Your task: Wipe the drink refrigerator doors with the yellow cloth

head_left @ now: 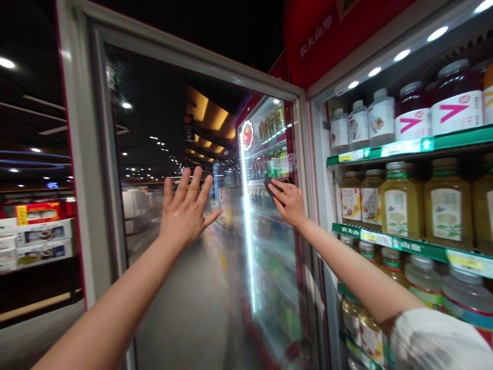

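A glass cooler door [162, 288] in a grey frame stands swung open in front of me. My left hand [187, 205] is spread flat at the pane, fingers apart and pointing up, with nothing in it. To its right, near the hinge side, my right hand [288, 201] presses a dark cloth [270, 188] against the glass. The fingers cover much of the cloth, so its full shape is hidden.
At the right, the lit cooler's green-edged shelves [408, 149] hold several bottles [400, 200]. Another lit cooler [265, 216] shows in or through the pane. Boxes [44, 236] are stacked on a display at the far left.
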A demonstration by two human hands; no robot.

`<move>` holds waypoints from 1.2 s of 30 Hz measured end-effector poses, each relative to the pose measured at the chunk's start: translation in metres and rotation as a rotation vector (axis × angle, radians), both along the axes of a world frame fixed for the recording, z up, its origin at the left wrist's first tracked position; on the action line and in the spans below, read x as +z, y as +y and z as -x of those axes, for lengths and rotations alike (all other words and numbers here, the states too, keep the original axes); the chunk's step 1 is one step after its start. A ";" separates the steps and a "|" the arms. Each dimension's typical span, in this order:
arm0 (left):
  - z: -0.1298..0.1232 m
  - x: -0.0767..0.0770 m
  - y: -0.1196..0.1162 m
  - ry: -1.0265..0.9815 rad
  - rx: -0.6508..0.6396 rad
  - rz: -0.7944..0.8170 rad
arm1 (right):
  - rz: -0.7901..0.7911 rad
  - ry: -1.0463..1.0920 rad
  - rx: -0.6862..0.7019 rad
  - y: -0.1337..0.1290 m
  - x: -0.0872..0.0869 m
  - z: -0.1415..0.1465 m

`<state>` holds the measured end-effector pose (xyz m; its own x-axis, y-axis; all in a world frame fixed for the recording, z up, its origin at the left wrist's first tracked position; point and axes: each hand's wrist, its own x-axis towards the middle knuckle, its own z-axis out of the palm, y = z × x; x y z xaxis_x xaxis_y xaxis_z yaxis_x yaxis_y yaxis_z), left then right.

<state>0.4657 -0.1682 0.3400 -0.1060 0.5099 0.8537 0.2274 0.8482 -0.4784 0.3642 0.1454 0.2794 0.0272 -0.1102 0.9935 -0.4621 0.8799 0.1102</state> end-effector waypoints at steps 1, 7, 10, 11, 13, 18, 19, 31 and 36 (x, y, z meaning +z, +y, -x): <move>0.000 0.000 0.000 -0.002 -0.001 -0.001 | 0.056 0.006 -0.016 0.008 -0.002 0.003; 0.001 0.000 0.000 -0.012 -0.012 -0.003 | 0.409 0.031 -0.072 0.000 0.042 0.019; 0.000 0.000 -0.001 -0.027 0.003 -0.004 | 0.202 0.037 -0.042 -0.031 0.031 0.005; -0.001 0.000 -0.001 -0.035 0.012 -0.003 | 0.087 0.041 -0.023 -0.037 0.020 -0.002; -0.001 0.000 -0.001 -0.048 0.028 0.002 | -0.114 0.046 0.014 -0.039 -0.005 -0.014; -0.001 -0.001 -0.001 -0.036 0.048 0.013 | 0.044 0.048 0.014 -0.028 -0.012 -0.011; 0.000 -0.001 -0.001 -0.029 0.051 0.014 | 0.148 0.049 0.008 -0.033 -0.003 -0.009; 0.002 -0.001 -0.009 -0.031 0.103 0.026 | -0.190 0.083 0.134 -0.073 -0.024 -0.025; 0.003 -0.003 -0.009 -0.021 0.083 0.024 | 0.306 0.045 0.088 -0.077 0.059 -0.015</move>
